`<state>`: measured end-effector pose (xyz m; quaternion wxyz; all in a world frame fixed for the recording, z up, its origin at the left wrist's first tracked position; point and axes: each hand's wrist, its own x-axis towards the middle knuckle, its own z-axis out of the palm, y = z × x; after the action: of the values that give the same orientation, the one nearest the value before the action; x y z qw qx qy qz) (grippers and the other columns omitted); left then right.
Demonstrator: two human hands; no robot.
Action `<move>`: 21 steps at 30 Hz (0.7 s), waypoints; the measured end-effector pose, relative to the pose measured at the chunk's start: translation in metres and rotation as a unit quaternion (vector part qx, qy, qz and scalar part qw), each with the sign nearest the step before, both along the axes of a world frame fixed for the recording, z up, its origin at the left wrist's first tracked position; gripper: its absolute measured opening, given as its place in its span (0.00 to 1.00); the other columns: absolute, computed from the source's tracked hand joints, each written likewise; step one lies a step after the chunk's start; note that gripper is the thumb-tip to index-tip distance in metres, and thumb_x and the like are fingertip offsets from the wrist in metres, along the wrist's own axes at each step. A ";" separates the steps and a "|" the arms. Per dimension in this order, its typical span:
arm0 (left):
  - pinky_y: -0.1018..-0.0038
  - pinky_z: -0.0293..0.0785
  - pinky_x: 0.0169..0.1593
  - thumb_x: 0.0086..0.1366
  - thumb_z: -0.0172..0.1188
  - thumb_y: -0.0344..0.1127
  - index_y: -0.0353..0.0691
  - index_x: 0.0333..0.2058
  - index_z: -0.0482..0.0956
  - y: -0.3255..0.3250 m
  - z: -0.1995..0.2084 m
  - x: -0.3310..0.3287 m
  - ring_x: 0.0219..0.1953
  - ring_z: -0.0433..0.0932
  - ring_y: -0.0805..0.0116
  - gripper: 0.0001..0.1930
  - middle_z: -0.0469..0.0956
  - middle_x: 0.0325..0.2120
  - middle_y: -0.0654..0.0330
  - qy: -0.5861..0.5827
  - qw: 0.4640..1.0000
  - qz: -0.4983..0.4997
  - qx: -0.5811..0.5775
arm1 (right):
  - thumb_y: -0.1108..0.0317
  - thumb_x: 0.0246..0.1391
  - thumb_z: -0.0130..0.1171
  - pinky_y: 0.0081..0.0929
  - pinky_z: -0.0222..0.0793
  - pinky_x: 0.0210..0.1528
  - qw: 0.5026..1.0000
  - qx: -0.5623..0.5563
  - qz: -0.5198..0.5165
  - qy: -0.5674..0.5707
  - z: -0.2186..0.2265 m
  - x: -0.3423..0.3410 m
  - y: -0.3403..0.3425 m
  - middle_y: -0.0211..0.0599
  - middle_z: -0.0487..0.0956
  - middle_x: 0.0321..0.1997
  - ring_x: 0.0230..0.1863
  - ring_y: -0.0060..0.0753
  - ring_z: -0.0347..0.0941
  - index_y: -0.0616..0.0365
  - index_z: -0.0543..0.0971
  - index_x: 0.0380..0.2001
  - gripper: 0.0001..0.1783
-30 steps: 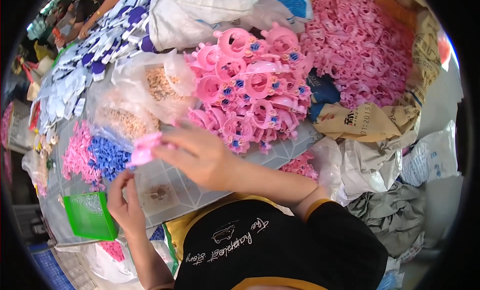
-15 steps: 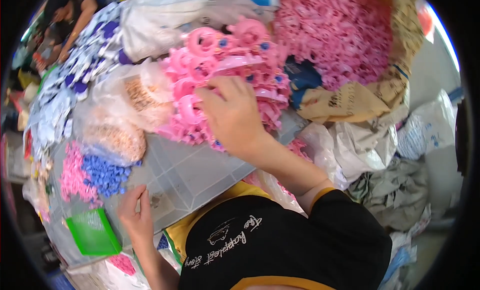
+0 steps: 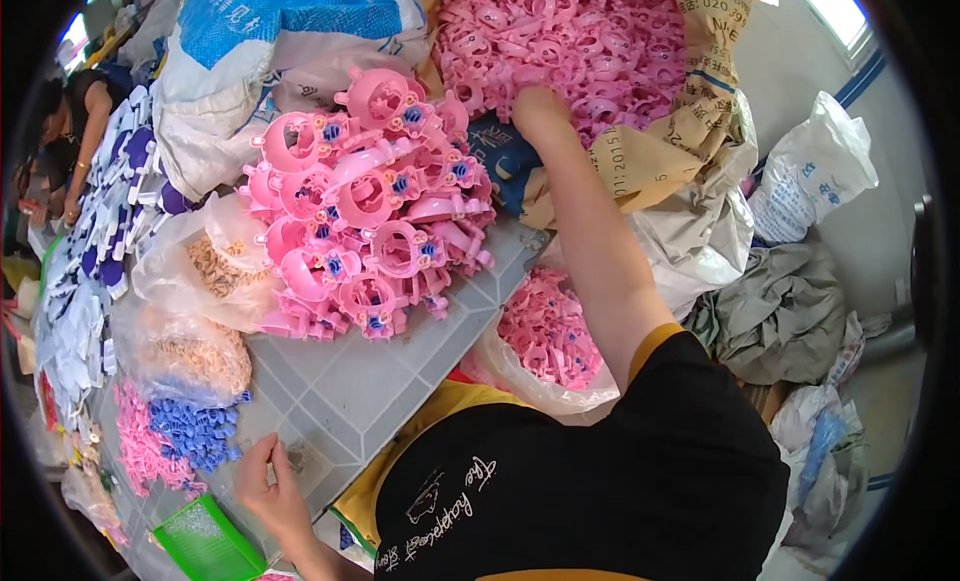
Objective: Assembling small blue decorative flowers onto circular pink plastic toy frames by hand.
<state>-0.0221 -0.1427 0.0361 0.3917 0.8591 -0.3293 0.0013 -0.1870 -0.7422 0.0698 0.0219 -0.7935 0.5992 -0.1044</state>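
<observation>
Shifted off the stacked pink pieces [image 3: 368,199], the right hand [image 3: 540,113] dips into loose pink parts [image 3: 590,36], its grip hidden; an open brown sack [image 3: 655,173] seemingly keeps these within reach. Near blue pieces [image 3: 195,433], the left hand [image 3: 268,489] curls, whether holding anything I can't tell.

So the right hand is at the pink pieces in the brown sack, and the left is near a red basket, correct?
Not red: the head view shows a green basket near the left hand. The right hand is at the pink pieces in the brown sack.
</observation>
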 end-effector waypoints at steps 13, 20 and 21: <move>0.69 0.75 0.39 0.64 0.63 0.24 0.30 0.38 0.84 0.007 -0.006 -0.004 0.32 0.80 0.62 0.06 0.84 0.31 0.52 0.024 1.000 -0.021 -0.001 | 0.65 0.66 0.46 0.56 0.64 0.65 0.984 -0.175 -0.043 -0.001 -0.017 0.009 0.000 0.47 0.68 0.68 0.68 0.53 0.65 0.57 0.77 0.57 0.20; 0.71 0.75 0.40 0.64 0.64 0.25 0.30 0.39 0.84 0.006 -0.008 -0.001 0.33 0.80 0.65 0.06 0.84 0.32 0.53 0.023 0.999 -0.041 -0.001 | 0.61 0.65 0.49 0.53 0.59 0.67 0.980 -0.164 -0.096 0.059 -0.017 -0.004 -0.016 0.41 0.81 0.58 0.67 0.47 0.68 0.51 0.74 0.61 0.23; 0.71 0.75 0.40 0.64 0.64 0.25 0.30 0.39 0.84 0.008 -0.009 -0.001 0.33 0.80 0.65 0.06 0.84 0.32 0.53 0.023 0.999 -0.039 0.000 | 0.60 0.64 0.50 0.51 0.60 0.66 0.985 -0.132 -0.099 0.054 -0.012 -0.004 -0.011 0.41 0.82 0.57 0.66 0.48 0.71 0.51 0.76 0.60 0.23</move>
<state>-0.0235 -0.1343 0.0268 0.3989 0.8455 -0.3534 -0.0336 -0.1911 -0.7532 0.0577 -0.1255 -0.7309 0.6559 -0.1412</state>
